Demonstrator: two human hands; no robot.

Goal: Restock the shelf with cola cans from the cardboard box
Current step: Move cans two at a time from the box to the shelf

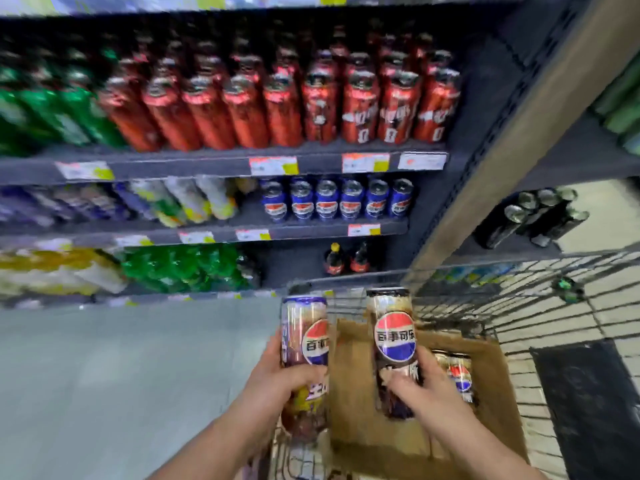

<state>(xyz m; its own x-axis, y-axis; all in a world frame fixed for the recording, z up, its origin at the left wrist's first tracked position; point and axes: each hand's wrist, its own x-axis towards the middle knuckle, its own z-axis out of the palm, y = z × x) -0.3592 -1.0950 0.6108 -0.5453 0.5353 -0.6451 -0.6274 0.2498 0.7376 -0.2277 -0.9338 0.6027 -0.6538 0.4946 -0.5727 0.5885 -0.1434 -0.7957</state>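
My left hand [277, 379] grips a tall cola can [304, 337] with a red, white and blue logo, held upright just left of the cardboard box [495, 386]. My right hand [420, 382] grips a second, darker cola can [393, 327] above the box. One more can [457, 375] lies inside the box, partly hidden behind my right hand. A row of blue cola cans [332, 200] stands on the middle shelf [311, 230], with bare shelf space to its right.
The box sits in a wire shopping cart [519, 306]. Red cans [294, 109] fill the upper shelf and green bottles [180, 268] the lower one. Two dark bottles [346, 259] stand at the lower right. A side shelf carries black cans [530, 216].
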